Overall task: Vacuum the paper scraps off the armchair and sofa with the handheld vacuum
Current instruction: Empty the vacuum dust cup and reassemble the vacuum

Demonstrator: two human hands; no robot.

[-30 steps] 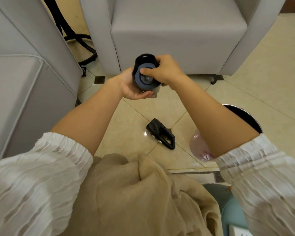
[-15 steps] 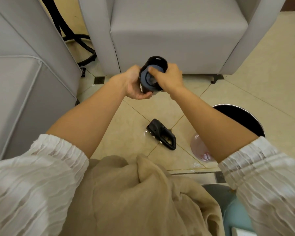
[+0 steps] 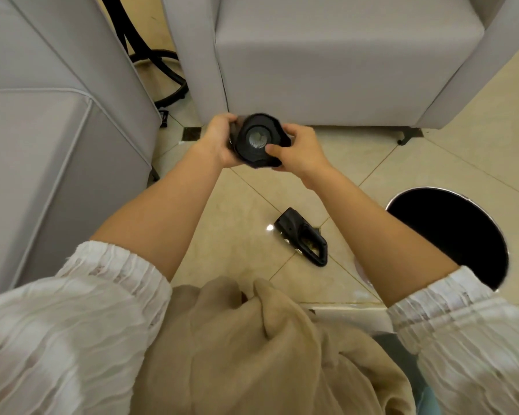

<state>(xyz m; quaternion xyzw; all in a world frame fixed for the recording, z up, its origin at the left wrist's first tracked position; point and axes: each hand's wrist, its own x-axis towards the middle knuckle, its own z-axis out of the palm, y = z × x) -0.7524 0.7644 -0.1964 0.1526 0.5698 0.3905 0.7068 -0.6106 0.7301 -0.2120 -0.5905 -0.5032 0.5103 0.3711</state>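
Since a second before, the round black vacuum cup had turned its pleated filter toward the camera. Left hand and right hand gripped its sides before the smooth grey armchair.

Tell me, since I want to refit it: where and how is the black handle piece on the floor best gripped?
Probably by its loop grip. The handle piece lies flat on the tiled floor, its open loop at the near-right end. Come from above with the fingers curled through that loop; the trash bin stands apart to its right.
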